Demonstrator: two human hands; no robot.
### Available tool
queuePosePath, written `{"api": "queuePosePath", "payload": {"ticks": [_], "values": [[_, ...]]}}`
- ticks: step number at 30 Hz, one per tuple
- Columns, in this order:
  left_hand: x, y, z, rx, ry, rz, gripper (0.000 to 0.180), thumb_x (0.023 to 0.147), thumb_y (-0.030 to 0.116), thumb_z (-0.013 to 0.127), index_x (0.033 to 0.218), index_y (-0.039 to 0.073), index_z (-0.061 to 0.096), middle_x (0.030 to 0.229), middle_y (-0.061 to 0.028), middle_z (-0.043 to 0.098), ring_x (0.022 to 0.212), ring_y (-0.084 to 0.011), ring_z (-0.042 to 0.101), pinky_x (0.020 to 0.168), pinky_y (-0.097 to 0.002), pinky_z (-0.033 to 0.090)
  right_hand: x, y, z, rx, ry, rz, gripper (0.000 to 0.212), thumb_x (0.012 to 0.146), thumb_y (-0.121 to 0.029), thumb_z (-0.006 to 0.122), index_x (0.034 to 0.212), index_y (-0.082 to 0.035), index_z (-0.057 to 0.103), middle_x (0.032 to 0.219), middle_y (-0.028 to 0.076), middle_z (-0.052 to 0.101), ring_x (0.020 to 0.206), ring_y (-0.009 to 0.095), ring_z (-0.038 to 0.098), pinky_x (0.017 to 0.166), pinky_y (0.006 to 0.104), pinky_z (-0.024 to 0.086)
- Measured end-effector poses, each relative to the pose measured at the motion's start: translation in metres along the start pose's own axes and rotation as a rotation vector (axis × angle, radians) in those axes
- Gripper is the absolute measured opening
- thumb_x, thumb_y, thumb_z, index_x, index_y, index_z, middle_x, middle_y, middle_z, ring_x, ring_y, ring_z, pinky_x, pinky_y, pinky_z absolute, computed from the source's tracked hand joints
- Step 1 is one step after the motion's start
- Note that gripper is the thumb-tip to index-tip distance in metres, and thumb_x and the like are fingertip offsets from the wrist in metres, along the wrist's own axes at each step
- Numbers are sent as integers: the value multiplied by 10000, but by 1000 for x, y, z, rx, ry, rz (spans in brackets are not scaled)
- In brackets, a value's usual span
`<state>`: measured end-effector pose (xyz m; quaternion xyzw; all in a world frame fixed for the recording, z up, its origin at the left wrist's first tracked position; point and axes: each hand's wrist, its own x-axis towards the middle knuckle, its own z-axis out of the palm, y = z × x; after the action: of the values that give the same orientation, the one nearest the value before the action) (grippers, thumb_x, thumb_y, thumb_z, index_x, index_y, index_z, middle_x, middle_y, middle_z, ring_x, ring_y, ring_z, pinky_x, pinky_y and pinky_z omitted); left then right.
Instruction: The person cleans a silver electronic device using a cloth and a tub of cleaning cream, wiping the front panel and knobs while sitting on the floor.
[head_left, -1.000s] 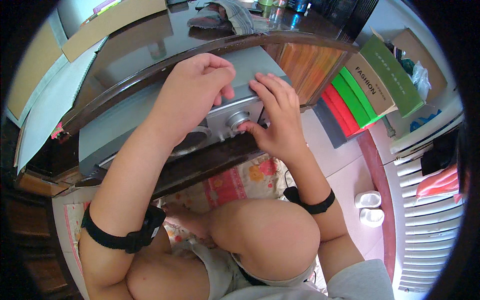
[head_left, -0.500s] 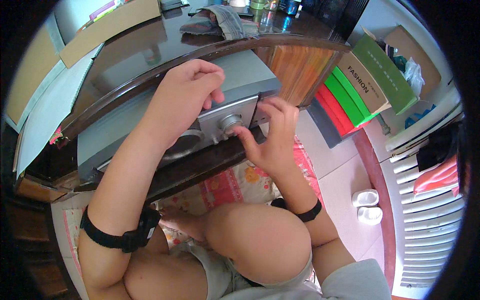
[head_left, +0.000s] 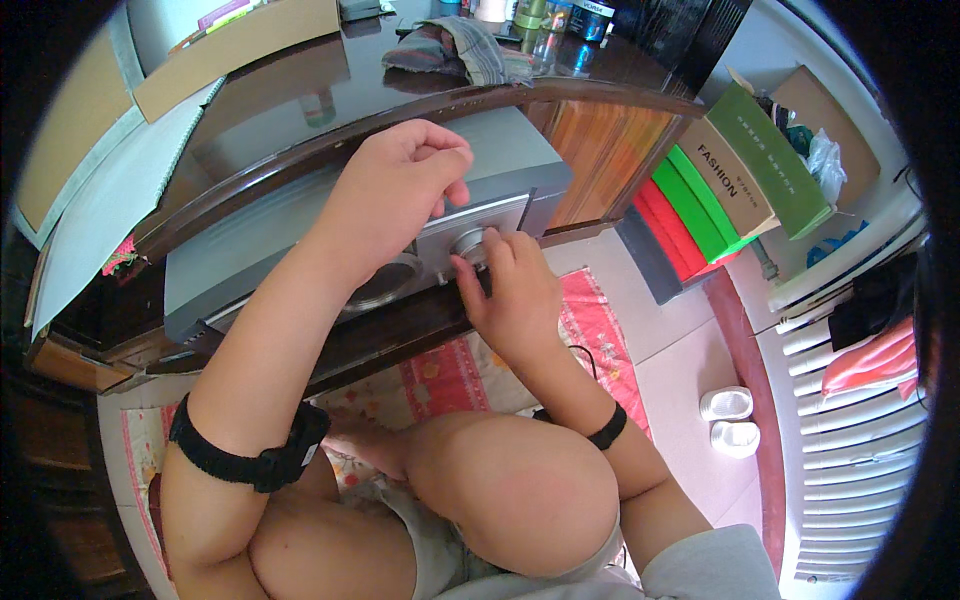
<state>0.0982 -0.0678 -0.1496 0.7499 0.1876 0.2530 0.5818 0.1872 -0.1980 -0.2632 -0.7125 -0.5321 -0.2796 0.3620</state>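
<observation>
A long silver-grey electronic unit [head_left: 485, 140], which looks like a stereo, sits in a dark wooden cabinet in front of me. On its front panel is a round silver knob [head_left: 468, 243]. My right hand [head_left: 518, 300] grips this knob, the thumb on its near side and the fingers over its far side. My left hand [head_left: 410, 180] hovers over the unit's upper front edge with its fingers curled in; whatever lies inside them, if anything, is hidden. A larger round dial [head_left: 388, 284] shows partly behind my left forearm.
On the glossy cabinet top [head_left: 300, 85] lie a folded plaid cloth [head_left: 455, 50] and several bottles. A cardboard tray [head_left: 235, 55] stands at the far left. Stacked boxes [head_left: 715, 185] and a white radiator [head_left: 850, 440] are on the right, with white slippers [head_left: 735, 420] on the floor.
My right hand has moved left and closed its spread fingers around the knob. The left hand keeps its curled pose. The whole view has shifted slightly.
</observation>
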Motion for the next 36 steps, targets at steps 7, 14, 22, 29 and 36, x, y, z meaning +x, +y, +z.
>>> {"api": "queuePosePath", "payload": {"ticks": [7,14,22,29,36], "values": [[-1,1,0,30,0,19,256,916,239,605,1045,20,635,761,-26,624,660,-75,494,606,-224,391,-4,8,4,-108,4,-211,333,791,-124,639,1118,-64,611,983,138,548,825,289,560,657,396,496],[-2,0,-1,0,-6,18,246,912,230,606,1041,23,635,753,-27,621,652,-76,491,598,-230,393,-4,-5,8,254,-16,293,310,864,-225,688,1065,-12,589,952,190,603,806,335,593,700,432,482],[-8,-2,2,7,33,91,239,924,227,603,1038,20,636,738,-24,615,652,-80,499,603,-230,405,6,12,4,520,-197,771,461,956,-397,595,1009,60,562,699,163,650,589,299,595,609,400,482],[-11,-3,3,9,44,97,224,936,218,594,1034,20,633,739,-20,611,654,-79,502,604,-227,406,10,8,-11,1210,-448,1082,577,972,-533,489,942,35,585,714,148,658,408,139,509,410,261,437],[-12,-2,3,-7,43,79,196,942,205,591,1037,40,635,742,-8,602,654,-68,496,602,-216,395,12,2,-9,698,-334,881,474,917,-408,644,859,63,651,693,136,678,519,181,639,495,311,507]]}}
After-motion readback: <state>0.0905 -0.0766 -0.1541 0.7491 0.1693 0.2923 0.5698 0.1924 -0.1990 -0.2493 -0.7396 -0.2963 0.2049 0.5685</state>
